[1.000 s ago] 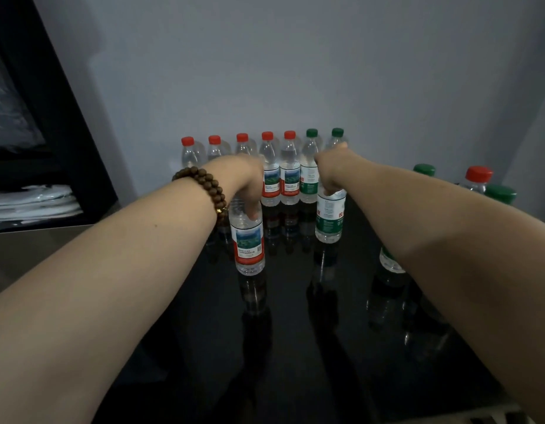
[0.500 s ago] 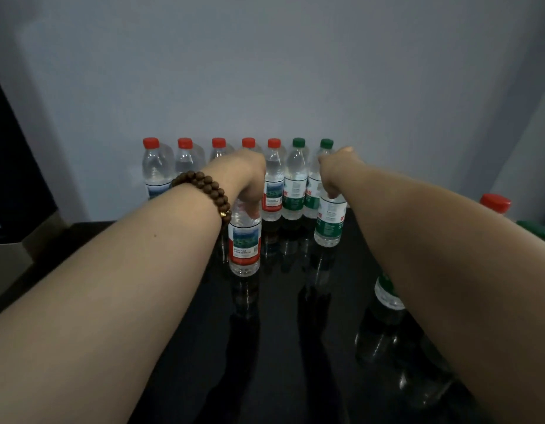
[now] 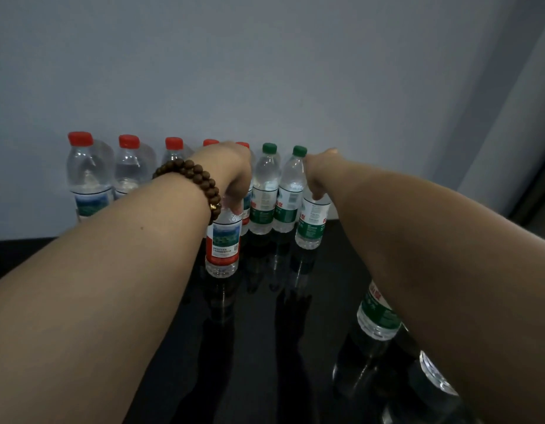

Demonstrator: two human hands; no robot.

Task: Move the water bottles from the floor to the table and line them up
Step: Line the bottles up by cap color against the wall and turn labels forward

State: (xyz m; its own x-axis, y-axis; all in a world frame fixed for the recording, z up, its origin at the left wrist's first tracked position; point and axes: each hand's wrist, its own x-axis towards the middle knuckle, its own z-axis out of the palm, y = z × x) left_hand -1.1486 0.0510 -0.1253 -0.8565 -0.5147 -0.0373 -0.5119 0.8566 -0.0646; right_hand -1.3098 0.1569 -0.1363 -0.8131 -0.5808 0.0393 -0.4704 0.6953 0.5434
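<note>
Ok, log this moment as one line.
left grip holds red-label bottle | right grip holds green-label bottle | both upright before wall row

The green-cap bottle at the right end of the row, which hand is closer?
Right. The right hand sits just right of the green-cap bottle, gripping a green-label bottle; the left hand is farther left, beyond its green-capped neighbour.

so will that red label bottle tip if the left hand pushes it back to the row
The red-label bottle probably slides, as the table looks glossy. It might tip: it is tall and narrow, and the left hand grips it near the top.
</note>
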